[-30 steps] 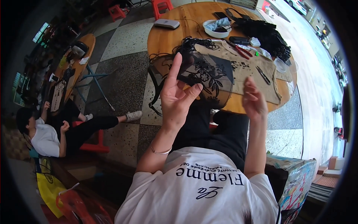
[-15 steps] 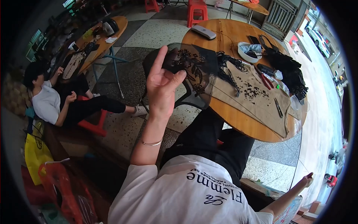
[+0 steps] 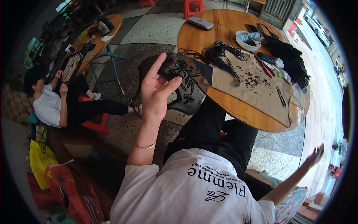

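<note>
My left hand [image 3: 154,93] is raised at the middle, palm toward me, with its index finger stretched up and its thumb out. Its other fingers are curled against a sheer black mesh fabric [image 3: 182,100] with black floral embroidery, which hangs beside and behind the hand, its far edge by the table rim. My right hand [image 3: 314,156] is far out to the right at arm's length, small and smeared. Its fingers look partly drawn together; whatever is in them is too small to make out. Fine thread-like lines run faintly between the table and that side.
On the round wooden table [image 3: 238,116] lie brown cloth [image 3: 231,82] with small dark pieces, black cords [image 3: 220,56], red-handled pliers [image 3: 268,70], thread snips [image 3: 280,97], a white bowl [image 3: 248,46] and a grey case [image 3: 200,23]. A seated person [image 3: 48,100] works at the left.
My right hand has moved up and farther out to the right. My left hand and the mesh fabric have shifted slightly down and left in the view, which has turned a little.
</note>
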Motion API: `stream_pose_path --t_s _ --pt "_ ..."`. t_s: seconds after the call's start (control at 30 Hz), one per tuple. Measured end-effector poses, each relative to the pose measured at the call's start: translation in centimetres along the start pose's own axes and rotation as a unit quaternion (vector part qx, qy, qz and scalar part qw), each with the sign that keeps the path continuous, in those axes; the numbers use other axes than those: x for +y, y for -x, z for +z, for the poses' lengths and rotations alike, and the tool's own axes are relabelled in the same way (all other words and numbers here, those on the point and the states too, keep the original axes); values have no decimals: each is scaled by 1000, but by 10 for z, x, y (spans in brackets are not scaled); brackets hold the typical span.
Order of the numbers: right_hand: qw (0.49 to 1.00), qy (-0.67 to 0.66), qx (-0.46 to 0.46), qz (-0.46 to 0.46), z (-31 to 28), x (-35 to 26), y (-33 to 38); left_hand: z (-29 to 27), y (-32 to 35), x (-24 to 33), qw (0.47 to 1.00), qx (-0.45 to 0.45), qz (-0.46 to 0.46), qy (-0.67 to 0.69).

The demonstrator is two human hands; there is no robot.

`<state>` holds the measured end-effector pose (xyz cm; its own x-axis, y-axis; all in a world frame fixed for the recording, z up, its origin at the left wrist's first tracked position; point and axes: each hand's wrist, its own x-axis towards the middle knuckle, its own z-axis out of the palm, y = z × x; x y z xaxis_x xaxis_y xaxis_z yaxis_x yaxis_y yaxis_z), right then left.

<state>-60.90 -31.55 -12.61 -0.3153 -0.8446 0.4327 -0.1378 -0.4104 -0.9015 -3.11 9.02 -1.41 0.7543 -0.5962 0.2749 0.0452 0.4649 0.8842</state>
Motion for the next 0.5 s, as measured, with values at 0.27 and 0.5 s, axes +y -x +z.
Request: stream_pose_path --t_s 0.27,0.5 --pt "795 -254 -487 259 264 -180 287 72 20 -25 992 -117 -49 -11" --pt "749 -321 -522 252 273 -202 318 82 26 -32 985 -153 -76 5"
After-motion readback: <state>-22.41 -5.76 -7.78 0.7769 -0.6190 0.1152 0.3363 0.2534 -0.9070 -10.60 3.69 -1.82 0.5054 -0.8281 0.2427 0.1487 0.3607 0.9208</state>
